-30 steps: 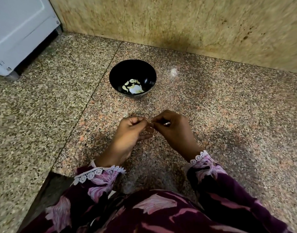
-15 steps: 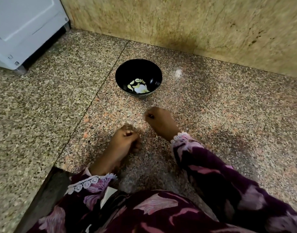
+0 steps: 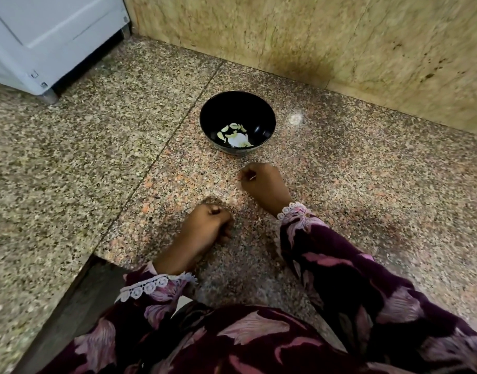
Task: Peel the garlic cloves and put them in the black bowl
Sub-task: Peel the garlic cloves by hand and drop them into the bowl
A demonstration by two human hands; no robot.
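Two hands: both over the granite counter (image 3: 367,184), apart.
Left hand (image 3: 207,225): nearest, fingers curled; whether they hold anything cannot be told.
Right hand (image 3: 261,184): farther out, fingers curled, contents unclear.
Black bowl (image 3: 213,117): beyond the right hand, holding peeled garlic cloves (image 3: 233,133).

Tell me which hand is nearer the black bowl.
The right hand. It reaches forward, just short of the black bowl, while the left hand sits farther back, closer to the body.
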